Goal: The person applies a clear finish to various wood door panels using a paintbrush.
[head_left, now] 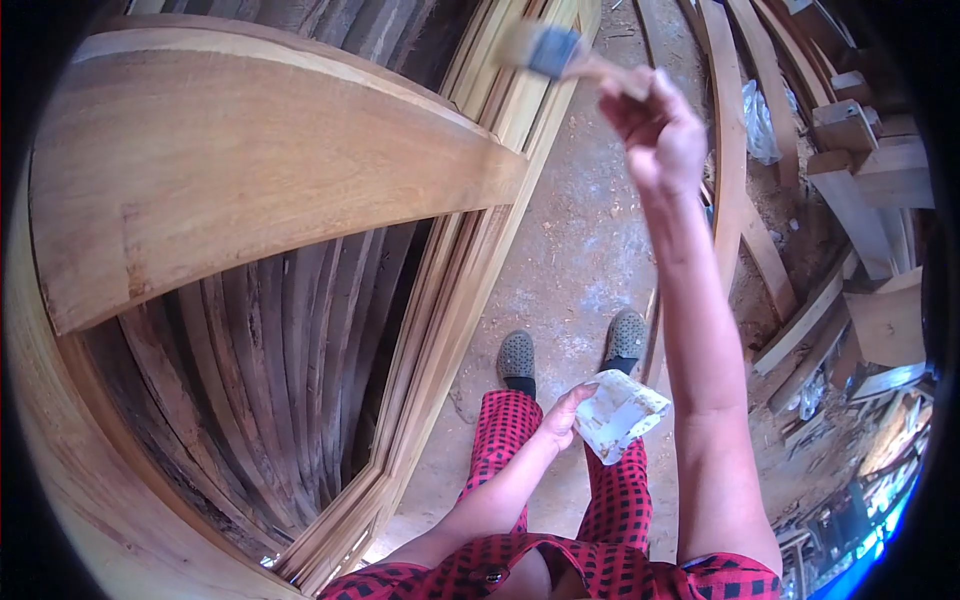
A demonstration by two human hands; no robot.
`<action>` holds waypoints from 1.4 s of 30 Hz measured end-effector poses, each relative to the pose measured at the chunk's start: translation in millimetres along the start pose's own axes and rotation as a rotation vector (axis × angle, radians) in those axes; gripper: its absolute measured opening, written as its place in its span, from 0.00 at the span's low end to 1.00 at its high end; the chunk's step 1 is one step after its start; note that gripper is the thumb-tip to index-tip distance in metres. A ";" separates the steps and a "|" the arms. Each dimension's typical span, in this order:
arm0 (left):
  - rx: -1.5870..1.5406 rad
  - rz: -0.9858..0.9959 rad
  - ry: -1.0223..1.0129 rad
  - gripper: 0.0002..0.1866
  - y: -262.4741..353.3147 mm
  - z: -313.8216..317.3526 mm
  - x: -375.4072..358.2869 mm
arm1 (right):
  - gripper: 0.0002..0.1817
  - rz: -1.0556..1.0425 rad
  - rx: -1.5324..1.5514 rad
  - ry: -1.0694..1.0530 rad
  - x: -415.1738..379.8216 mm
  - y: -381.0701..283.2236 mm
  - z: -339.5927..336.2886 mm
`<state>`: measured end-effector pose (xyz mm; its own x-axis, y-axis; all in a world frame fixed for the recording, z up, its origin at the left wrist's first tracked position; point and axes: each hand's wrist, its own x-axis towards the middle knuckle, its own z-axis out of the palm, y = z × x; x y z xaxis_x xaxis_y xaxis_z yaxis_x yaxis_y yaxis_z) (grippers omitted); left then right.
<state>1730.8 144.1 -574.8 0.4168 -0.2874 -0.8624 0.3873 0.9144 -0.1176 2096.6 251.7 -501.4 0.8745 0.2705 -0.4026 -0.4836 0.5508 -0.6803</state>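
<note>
A person in red-and-black checked clothes point(505, 435) stands on a dusty workshop floor point(560, 240), the right hand point(665, 140) raised well ahead, its fingers closed around the handle of a brush point(552, 50), whose blurred bristles point left over the edge of a pale wooden frame point(425, 370). Lower down, in front of the legs, the left hand point(568, 412) is partly closed, pinching the near side of a stained white container point(615, 412), tilted and open at the top. At left, a broad wooden board point(280, 150) reaches across the frame, with rough dark planks point(300, 350) visible through the opening; at right, long wood strips point(730, 130), a clear plastic bag point(760, 125) and heaped offcuts point(888, 320) line the floor
</note>
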 end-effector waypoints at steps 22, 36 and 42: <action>-0.073 0.007 0.016 0.33 15.3 -1.7 10.7 | 0.17 -0.178 -0.259 -0.225 175.7 -17.8 -44.6; -0.011 -0.027 0.024 0.29 7.6 0.6 18.7 | 0.12 0.295 -0.731 -0.502 38.5 29.1 -61.5; 0.017 0.020 0.075 0.29 11.3 5.1 12.4 | 0.16 -0.175 -0.236 -0.219 137.0 10.5 -50.0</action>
<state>1744.6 149.5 -584.3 0.3619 -0.2461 -0.8992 0.3935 0.9147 -0.0920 2209.4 255.0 -594.3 0.9195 0.3655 -0.1445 -0.2994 0.4131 -0.8601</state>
